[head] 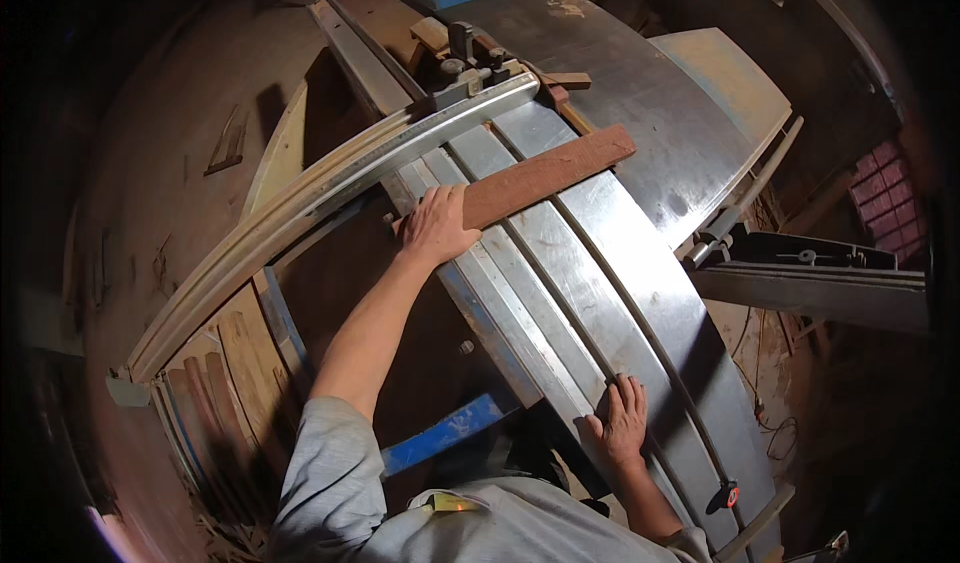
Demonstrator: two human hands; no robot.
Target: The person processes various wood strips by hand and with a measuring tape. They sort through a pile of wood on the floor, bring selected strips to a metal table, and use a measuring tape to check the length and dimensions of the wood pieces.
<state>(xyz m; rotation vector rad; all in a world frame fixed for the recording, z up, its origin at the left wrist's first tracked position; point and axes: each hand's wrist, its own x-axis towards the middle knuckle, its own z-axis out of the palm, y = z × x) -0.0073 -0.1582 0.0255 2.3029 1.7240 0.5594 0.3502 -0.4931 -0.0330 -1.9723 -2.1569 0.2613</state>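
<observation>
My left hand (441,225) lies over the near-left end of a reddish-brown wooden board (551,173), with the thumb along its lower edge. The board rests across the slotted metal sliding table (555,270) of what looks like a panel saw, and its far end reaches the table's right side. Lower down, my right hand (622,420) rests flat on the same metal table, fingers apart, holding nothing.
A long metal fence (330,180) crosses the table's far end, with a clamp-like stop assembly (469,68) on it. The broad machine top (600,53) lies beyond. Wooden boards (240,360) are stacked at lower left. A red-centred knob (732,496) sits in a slot at lower right.
</observation>
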